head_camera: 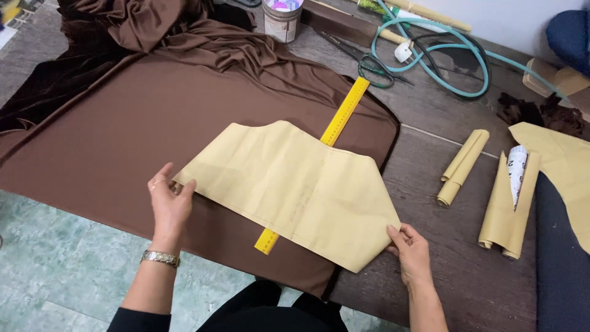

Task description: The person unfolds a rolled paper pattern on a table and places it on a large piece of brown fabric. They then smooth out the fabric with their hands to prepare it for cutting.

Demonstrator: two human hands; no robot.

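A tan paper pattern piece [289,187] lies flat across brown fabric [153,123] spread over a dark wooden table [442,203]. My left hand [167,200] pinches the pattern's left corner. At the lower right corner, my right hand [410,251] holds its edge between thumb and fingers. A yellow ruler [345,109] runs diagonally under the pattern, both of its ends sticking out.
Two rolls of tan paper [462,166] [509,209] lie right of the fabric, with another pattern sheet [562,166] at the far right. Scissors [362,58], a teal cable [442,55], a tin [281,18] and a wooden block [338,23] sit at the back. Green floor [55,264] shows at lower left.
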